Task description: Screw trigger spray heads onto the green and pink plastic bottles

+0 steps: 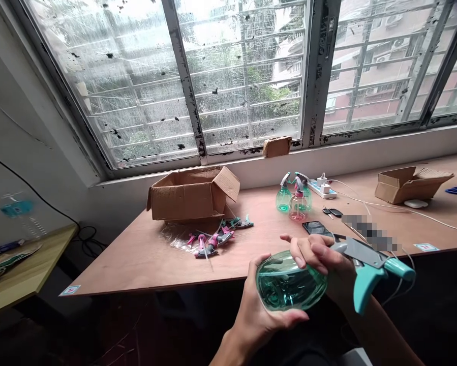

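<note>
A translucent green spray bottle point(289, 287) is held on its side above the table's front edge, its spray head point(373, 256) pointing right. My left hand point(254, 305) cups the round body from below, thumb along the near side. Around the neck, where the grey and teal head meets the bottle, my right hand point(320, 256) is closed; the fingers hide the joint. Loose pink and grey spray heads point(215, 243) lie on the table to the left, near clear plastic wrapping point(180, 241). Green spray bottles point(283, 198) and a pink one point(298, 206) stand further back.
An open cardboard box point(186, 201) sits at the table's back left, a smaller one point(407, 185) at the right. A phone point(315, 229), keys point(332, 212) and a power strip point(322, 189) with cables lie behind my hands. Windows rise behind the table point(136, 259).
</note>
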Demonstrator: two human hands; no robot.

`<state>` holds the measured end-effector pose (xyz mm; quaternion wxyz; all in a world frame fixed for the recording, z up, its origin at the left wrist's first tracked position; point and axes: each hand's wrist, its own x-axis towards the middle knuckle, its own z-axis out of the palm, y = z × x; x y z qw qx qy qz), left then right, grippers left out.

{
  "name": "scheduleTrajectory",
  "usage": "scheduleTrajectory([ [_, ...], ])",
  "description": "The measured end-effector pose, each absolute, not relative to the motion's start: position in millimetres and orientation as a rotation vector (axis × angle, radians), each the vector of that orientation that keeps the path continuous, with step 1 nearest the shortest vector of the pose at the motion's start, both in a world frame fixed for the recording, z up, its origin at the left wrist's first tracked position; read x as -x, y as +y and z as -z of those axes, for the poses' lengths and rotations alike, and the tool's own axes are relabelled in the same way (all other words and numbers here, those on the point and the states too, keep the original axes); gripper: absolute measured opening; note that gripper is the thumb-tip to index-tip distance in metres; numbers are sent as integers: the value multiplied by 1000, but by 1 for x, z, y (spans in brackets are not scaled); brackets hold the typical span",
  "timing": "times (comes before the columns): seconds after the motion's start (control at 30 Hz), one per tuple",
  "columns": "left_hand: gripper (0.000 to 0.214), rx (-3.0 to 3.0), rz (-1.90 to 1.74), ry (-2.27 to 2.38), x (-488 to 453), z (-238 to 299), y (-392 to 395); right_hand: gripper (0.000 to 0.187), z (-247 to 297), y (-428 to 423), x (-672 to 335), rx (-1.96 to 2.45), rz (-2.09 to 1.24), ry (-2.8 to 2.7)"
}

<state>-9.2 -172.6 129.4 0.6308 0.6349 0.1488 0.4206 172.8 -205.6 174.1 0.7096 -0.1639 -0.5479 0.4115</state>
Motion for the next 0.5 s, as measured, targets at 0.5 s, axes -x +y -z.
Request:
scheduleTrajectory([
  [0.5,77,-821,-816,336,17,-151,-150,57,-156,-200,-133,688,-967,-1385],
])
